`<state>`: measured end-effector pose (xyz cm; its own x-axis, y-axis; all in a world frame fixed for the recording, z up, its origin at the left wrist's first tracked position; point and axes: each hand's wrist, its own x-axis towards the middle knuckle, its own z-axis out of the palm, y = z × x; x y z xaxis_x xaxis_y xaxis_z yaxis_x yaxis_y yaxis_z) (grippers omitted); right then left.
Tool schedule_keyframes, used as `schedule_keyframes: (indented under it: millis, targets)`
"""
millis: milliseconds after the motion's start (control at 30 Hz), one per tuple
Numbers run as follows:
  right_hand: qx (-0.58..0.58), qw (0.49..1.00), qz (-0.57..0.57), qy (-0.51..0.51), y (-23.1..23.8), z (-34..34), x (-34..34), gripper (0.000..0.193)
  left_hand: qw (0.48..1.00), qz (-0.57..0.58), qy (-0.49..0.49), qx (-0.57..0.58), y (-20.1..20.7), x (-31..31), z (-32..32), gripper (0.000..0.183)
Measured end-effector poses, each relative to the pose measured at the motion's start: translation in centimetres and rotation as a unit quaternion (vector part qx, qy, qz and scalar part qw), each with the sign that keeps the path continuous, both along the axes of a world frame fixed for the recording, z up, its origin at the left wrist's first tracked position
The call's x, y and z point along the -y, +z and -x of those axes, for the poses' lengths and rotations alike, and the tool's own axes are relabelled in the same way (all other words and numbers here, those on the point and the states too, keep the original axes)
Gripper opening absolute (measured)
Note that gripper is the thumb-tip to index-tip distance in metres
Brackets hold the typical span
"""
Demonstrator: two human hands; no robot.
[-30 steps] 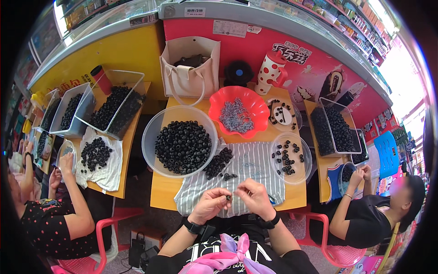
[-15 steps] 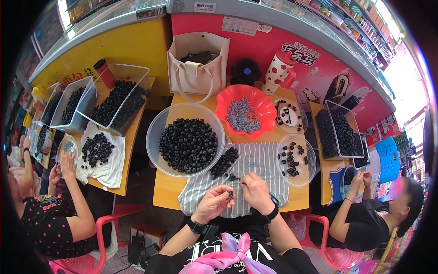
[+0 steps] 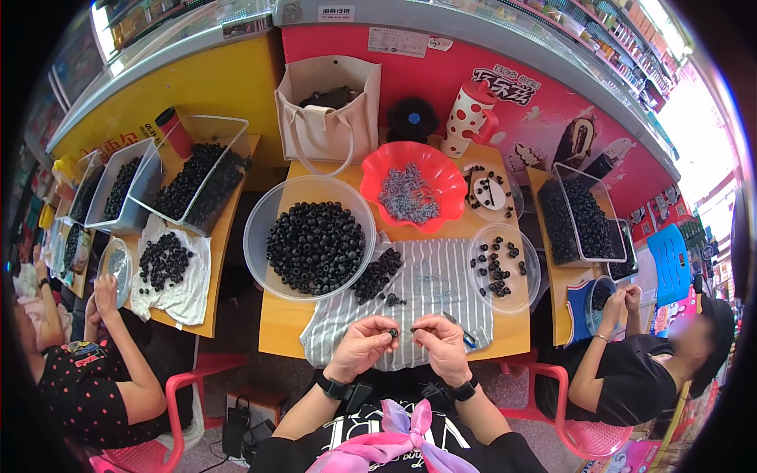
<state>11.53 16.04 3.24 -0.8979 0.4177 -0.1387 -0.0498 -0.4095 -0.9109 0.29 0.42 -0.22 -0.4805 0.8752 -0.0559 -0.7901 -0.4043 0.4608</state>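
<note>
Over the striped cloth [image 3: 430, 296] at the near edge of the tabletop [image 3: 276, 331], both hands meet close together. The left hand [image 3: 361, 347] has its grip closed on a small black ring [image 3: 393, 333], pinched between thumb and fingertips. The right hand [image 3: 441, 345] is also pinched shut, on something thin and dark at its fingertips; it is too small to tell what. The two pieces sit just apart, tips facing each other.

Judging by this, the step in hand is joining or fitting: one small part being brought to the other. The next move seems to call for fine alignment of the two pieces, held steady in both pinches, and a gentle push together.

Around the hands lie the supplies. A big clear bowl [image 3: 260, 236] full of black rings stands to the left on the tabletop, and a small pile of rings [image 3: 377, 276] lies on the cloth beside it. A red bowl [image 3: 441, 162] holds small grey bits, and a clear dish [image 3: 524, 280] to the right has a scatter of black pieces. A thin tool [image 3: 457, 327] lies on the cloth near the right hand. Other people sit at tabletops on either side.
</note>
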Motion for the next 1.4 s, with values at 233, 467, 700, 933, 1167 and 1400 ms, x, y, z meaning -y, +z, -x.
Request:
schedule_keyframes:
  millis: [233,467,700,933,1167,1400]
  targets:
    - [-0.011,0.991,-0.131,0.002,1.6,0.2,1.8,0.013,1.0,0.01,-0.01,-0.005,0.0,0.1,0.1,0.023]
    - [-0.057,0.922,-0.383,-0.008,2.9,0.7,2.0,0.015,1.0,0.014,-0.02,0.005,0.2,0.2,0.1,0.021]
    - [-0.085,0.887,-0.453,-0.017,3.0,1.0,1.9,0.016,1.0,0.017,-0.024,0.003,0.0,0.3,0.1,0.02]
    - [-0.082,0.881,-0.465,0.022,3.1,0.9,1.4,0.016,0.999,0.026,-0.027,-0.009,0.7,0.3,0.1,0.019]
    - [-0.081,0.89,-0.449,0.023,2.9,1.0,1.3,0.018,0.999,0.036,-0.031,0.018,0.7,0.3,0.1,0.019]
    - [-0.091,0.872,-0.48,0.02,3.6,1.1,1.2,0.016,0.999,0.03,-0.035,0.004,-0.1,0.3,0.1,0.02]
